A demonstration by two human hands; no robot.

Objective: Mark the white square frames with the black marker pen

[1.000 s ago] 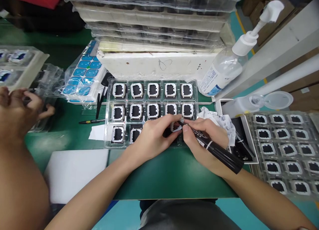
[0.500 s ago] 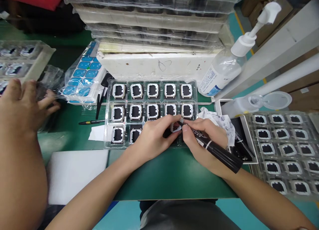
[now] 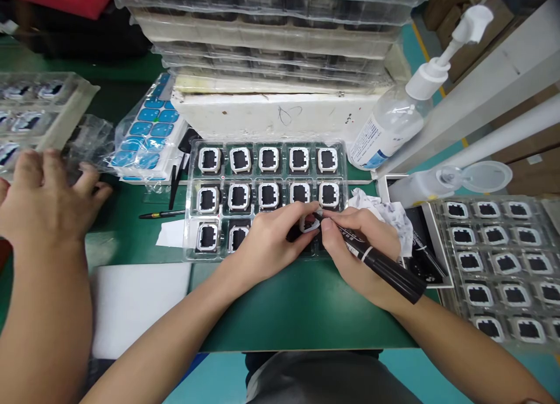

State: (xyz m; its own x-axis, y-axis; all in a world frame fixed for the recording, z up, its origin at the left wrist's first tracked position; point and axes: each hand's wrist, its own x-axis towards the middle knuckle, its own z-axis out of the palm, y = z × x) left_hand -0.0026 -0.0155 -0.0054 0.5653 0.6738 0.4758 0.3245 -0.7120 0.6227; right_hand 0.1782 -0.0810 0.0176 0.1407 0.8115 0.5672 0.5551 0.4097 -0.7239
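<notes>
Between the thumb and forefinger of my left hand point(image 3: 269, 237) a small white frame point(image 3: 310, 223) is pinched, tilted above the front row of a clear plastic tray point(image 3: 280, 178). My right hand point(image 3: 363, 240) grips a black marker pen point(image 3: 385, 270) like a pencil. The marker's tip meets or nearly meets the frame's right side; the exact contact is hidden by my fingers. Several similar white frames with dark centres sit in the tray's pockets, such as one frame point(image 3: 209, 160) at the back left. My hands cover part of the front row.
Another person's hand point(image 3: 55, 197) rests by a second tray point(image 3: 52, 118) at left. Behind my tray stand stacked trays point(image 3: 280, 30) on a white box point(image 3: 262, 118). A pump bottle point(image 3: 389, 126), crumpled tissue point(image 3: 385, 214) and another filled tray point(image 3: 503, 264) are at right. White foam point(image 3: 140, 305) lies front left.
My hands, the marker and the pinched frame stay almost in place. The other person's hand and forearm at left have moved slightly right and toward the table's front.
</notes>
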